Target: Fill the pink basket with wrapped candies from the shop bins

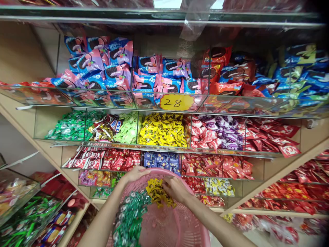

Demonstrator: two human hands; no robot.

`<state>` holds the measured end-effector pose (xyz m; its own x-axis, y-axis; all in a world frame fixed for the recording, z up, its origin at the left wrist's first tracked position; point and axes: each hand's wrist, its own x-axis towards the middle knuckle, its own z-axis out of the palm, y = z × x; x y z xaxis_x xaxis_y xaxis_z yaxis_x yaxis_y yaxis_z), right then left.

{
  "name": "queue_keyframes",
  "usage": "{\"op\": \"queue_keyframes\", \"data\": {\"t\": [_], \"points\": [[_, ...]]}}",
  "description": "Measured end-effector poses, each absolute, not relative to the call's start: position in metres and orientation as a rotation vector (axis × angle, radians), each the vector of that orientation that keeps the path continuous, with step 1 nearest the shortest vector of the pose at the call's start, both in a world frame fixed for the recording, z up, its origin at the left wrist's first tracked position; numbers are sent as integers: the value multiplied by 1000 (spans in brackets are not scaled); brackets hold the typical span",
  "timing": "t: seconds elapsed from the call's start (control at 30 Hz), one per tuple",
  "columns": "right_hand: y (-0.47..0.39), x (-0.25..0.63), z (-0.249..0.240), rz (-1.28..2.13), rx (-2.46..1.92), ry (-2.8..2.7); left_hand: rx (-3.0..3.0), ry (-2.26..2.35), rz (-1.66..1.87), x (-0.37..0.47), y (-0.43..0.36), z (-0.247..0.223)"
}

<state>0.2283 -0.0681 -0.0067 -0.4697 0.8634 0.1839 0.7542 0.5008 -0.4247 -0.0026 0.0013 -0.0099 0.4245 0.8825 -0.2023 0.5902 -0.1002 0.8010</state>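
A pink plastic basket (203, 224) with perforated walls is below the shelves. My left hand (135, 173) is closed on its far rim, towards the left. Inside the basket, my right hand (174, 187) has its fingers curled against a bunch of yellow-wrapped candies (159, 193); the fingertips are partly hidden among the wrappers. Green-wrapped candies (131, 216) are heaped along the basket's left side. Part of the pink basket bottom shows to the right of the green heap.
Glass-fronted shelves hold blue-and-pink cookie packs (117, 75), more yellow candies (164, 130), green candies (72, 125), purple candies (228, 132) and red packets (280, 137). A yellow price tag (177, 102) reads 28. Side racks (33, 212) flank the unit at lower left.
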Motion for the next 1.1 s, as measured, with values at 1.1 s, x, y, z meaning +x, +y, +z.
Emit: {"op": "queue_keyframes", "data": {"t": [1.1], "points": [[16,210,174,-252,-1626,-2269,1663,1219,448,-4,-1,-6]]}}
